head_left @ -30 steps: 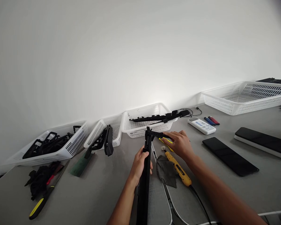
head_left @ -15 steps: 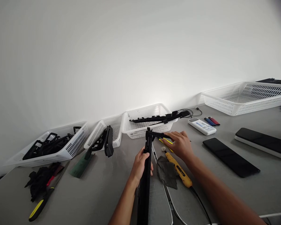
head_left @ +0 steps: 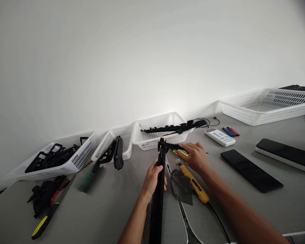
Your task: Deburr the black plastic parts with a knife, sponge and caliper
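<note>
My left hand [head_left: 150, 180] is wrapped round a long black plastic strip [head_left: 157, 206], held upright and running down past the bottom edge of the view. At the strip's top end a short black arm-like piece [head_left: 172, 146] sticks out to the right. The fingers of my right hand [head_left: 197, 157] are closed on the outer end of that piece; whether it is joined to the strip or only touching, I cannot tell. Below my right hand lie a yellow corded hand tool [head_left: 198, 188], a dark grey cloth [head_left: 181, 186] and a partly hidden yellow-handled tool [head_left: 182, 156].
White baskets [head_left: 152, 144] line the wall, several holding black plastic parts. On the right are a black phone [head_left: 251, 171], a black-and-white box [head_left: 287, 152] and a white device [head_left: 220, 137]. A yellow-and-black-handled tool [head_left: 44, 223] and black scraps [head_left: 44, 196] lie at left.
Almost nothing differs. Both hands keep their hold on the black parts, and the whole view has shifted very slightly.
</note>
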Demonstrator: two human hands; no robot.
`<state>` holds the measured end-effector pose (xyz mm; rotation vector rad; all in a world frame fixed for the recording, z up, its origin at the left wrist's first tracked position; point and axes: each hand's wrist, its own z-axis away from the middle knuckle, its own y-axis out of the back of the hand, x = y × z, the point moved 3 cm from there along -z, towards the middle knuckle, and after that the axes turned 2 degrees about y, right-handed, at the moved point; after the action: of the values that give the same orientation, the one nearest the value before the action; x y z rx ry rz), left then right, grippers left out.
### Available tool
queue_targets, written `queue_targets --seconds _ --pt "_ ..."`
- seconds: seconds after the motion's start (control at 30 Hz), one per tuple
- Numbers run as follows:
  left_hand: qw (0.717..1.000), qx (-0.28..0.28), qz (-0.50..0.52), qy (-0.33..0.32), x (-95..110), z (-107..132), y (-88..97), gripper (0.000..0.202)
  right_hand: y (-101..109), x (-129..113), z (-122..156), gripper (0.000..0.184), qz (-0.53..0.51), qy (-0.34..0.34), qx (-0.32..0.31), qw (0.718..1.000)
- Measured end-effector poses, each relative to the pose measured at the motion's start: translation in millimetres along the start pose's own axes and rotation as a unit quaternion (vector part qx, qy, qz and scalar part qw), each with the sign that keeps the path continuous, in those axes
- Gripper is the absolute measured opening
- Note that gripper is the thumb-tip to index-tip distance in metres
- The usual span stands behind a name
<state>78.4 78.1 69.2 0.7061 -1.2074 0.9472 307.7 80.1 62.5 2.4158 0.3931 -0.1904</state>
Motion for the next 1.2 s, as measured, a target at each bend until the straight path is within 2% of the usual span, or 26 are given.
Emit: queue_targets --seconds 0.2,0.53,1.2 --pt "1.000 -0.005 0.006 -0.001 0.7 0.7 0.4 0.073 -0.3 3.4 -0.3 0.048 -0.009 0.009 -0.022 1.000" --pt "1.000 -0.003 0.000 -0.005 -2.9 -3.1 1.1 0.071 1.1 8.5 -0.4 0.054 -0.025 0.000 -0.012 1.000" --pt "1.000 -0.005 0.001 -0.008 -2.5 -1.3 0.4 0.071 -1.6 9.8 1.5 0.043 -0.019 -0.024 -0.030 0.999"
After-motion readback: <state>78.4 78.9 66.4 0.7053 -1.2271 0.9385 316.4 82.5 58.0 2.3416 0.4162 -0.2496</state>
